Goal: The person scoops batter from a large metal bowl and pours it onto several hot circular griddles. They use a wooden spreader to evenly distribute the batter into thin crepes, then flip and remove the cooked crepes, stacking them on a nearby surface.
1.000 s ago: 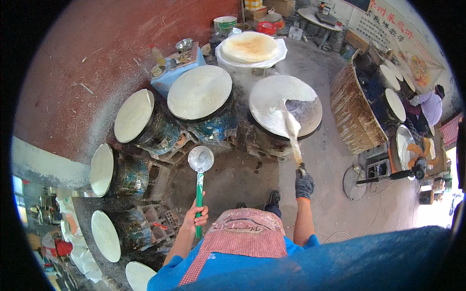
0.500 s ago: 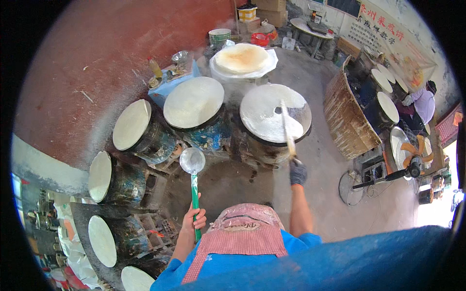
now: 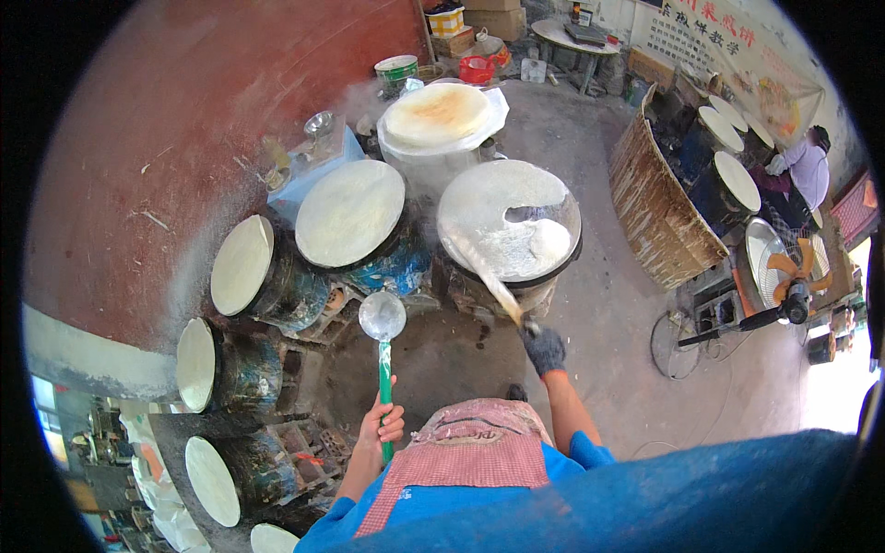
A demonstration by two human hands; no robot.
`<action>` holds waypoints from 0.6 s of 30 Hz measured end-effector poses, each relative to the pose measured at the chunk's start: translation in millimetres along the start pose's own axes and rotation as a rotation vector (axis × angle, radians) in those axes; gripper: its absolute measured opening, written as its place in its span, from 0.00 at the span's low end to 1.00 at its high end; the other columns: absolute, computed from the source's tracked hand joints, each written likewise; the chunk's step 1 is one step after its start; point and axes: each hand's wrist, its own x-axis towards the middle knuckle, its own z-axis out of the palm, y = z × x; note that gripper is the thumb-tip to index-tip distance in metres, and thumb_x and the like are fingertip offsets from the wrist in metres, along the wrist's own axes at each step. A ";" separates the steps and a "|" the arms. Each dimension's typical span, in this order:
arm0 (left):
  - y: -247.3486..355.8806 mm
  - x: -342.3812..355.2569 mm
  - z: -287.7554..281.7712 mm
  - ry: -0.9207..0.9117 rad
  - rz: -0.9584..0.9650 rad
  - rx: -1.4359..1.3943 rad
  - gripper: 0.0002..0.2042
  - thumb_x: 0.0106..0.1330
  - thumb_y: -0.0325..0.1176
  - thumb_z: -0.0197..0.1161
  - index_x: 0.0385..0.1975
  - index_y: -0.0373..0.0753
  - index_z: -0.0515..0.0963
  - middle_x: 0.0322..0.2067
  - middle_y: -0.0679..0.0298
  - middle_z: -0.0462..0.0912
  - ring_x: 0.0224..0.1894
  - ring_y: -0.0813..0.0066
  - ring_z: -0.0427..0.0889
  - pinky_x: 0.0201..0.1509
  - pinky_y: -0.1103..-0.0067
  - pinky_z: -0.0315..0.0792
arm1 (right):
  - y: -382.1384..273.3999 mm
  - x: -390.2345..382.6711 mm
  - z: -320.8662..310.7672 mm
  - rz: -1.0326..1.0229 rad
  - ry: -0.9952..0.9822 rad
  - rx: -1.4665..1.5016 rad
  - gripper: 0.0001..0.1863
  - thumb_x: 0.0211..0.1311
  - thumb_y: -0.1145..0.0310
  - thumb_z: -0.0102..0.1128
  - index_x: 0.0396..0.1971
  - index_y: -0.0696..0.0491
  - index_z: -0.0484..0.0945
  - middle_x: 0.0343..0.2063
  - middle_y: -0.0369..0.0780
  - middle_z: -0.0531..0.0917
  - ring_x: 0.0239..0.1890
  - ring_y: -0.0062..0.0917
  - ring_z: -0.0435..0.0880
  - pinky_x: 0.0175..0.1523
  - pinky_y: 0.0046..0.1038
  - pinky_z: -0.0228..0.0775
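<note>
My left hand (image 3: pixel 385 426) is closed around the green handle of a metal ladle (image 3: pixel 382 316), its round bowl pointing away from me. In a dark glove, my right hand (image 3: pixel 542 348) grips the wooden handle of a batter-coated spreader (image 3: pixel 501 297). The spreader's far end lies over the left side of a round griddle (image 3: pixel 544 278) in front of me. White batter (image 3: pixel 487 198) covers much of that griddle, with a thick lump (image 3: pixel 550 240) at the right. A dark patch without batter shows beside the lump. What the spreader's tip looks like is unclear, being white on white.
More drum-mounted griddles with pale round sheets (image 3: pixel 350 214) curve along my left. Beyond the griddle stands a stack of browned flatbreads (image 3: pixel 438 114). A blue box (image 3: pixel 318 166) stands by the red wall. At right are a curved barrier (image 3: pixel 659 198), a fan (image 3: pixel 795 276) and another person (image 3: pixel 809 175).
The spreader has swung from the griddle's right side to its left, and my right hand has moved slightly left and nearer. Batter now gathers in a lump. The whole view has shifted a little.
</note>
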 end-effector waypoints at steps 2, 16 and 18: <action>-1.7 8.1 4.9 0.029 -0.010 0.027 0.26 0.68 0.26 0.42 0.64 0.59 0.52 0.16 0.65 0.62 0.11 0.82 0.60 0.11 0.83 0.61 | 1.8 4.6 -7.2 0.255 0.051 0.130 0.19 0.57 0.49 0.49 0.30 0.48 0.81 0.26 0.51 0.79 0.30 0.46 0.79 0.35 0.40 0.70; -46.6 70.9 23.6 0.200 0.042 -0.010 0.27 0.65 0.23 0.43 0.63 0.58 0.54 0.15 0.66 0.61 0.09 0.83 0.57 0.09 0.84 0.58 | 85.2 74.0 -45.2 0.297 0.313 0.175 0.19 0.56 0.52 0.53 0.39 0.51 0.79 0.28 0.50 0.80 0.31 0.42 0.80 0.38 0.38 0.70; -54.3 69.8 24.3 0.225 0.054 0.017 0.28 0.65 0.23 0.43 0.64 0.58 0.53 0.15 0.66 0.61 0.09 0.83 0.58 0.09 0.84 0.58 | 115.0 154.7 -46.5 0.089 0.252 0.409 0.18 0.55 0.55 0.54 0.38 0.54 0.79 0.28 0.50 0.80 0.31 0.40 0.81 0.38 0.34 0.70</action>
